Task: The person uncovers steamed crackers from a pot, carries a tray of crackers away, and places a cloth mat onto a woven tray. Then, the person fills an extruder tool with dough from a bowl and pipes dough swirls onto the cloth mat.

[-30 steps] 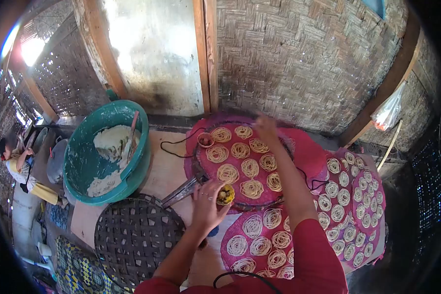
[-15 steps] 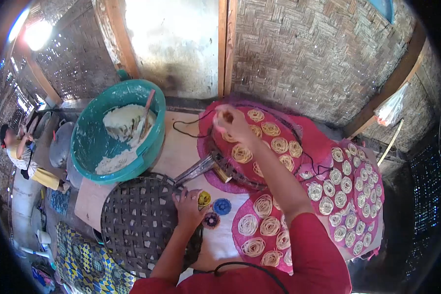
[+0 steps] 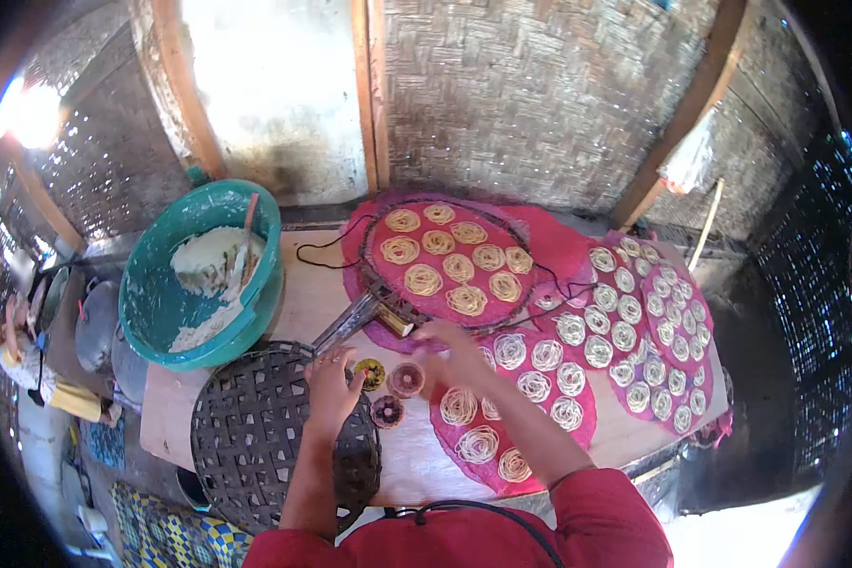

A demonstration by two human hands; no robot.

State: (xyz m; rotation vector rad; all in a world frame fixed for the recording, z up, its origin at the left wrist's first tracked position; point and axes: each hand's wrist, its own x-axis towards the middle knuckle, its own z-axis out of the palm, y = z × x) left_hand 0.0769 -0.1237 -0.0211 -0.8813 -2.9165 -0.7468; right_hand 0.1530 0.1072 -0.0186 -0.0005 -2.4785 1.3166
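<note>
My left hand [image 3: 333, 386] is over the edge of a dark woven tray [image 3: 256, 435], its fingers apart and its thumb beside a small yellow scalloped ring [image 3: 371, 374]. My right hand [image 3: 450, 355] is smeared by motion just right of a pinkish scalloped ring [image 3: 406, 380]; I cannot make out its fingers. A dark scalloped ring [image 3: 387, 411] lies below these two. Beyond my hands, a tool with a long flat handle [image 3: 346, 320] rests against a round pink-lined tray [image 3: 369, 248] bearing several pale coiled nests of strands [image 3: 459, 268].
At the left, a green basin [image 3: 133, 317] holds white dough [image 3: 213, 260] and a stick [image 3: 250, 213]. More nests lie on pink sheets [image 3: 577, 381] to the right. A black cord [image 3: 327, 263] loops by the tray. A woven wall [image 3: 540, 114] stands behind; another person [image 3: 28, 364] is far left.
My right hand has come back from above the round tray towards the small rings. A pinkish ring now shows where a blue one lay. The view has shifted slightly.
</note>
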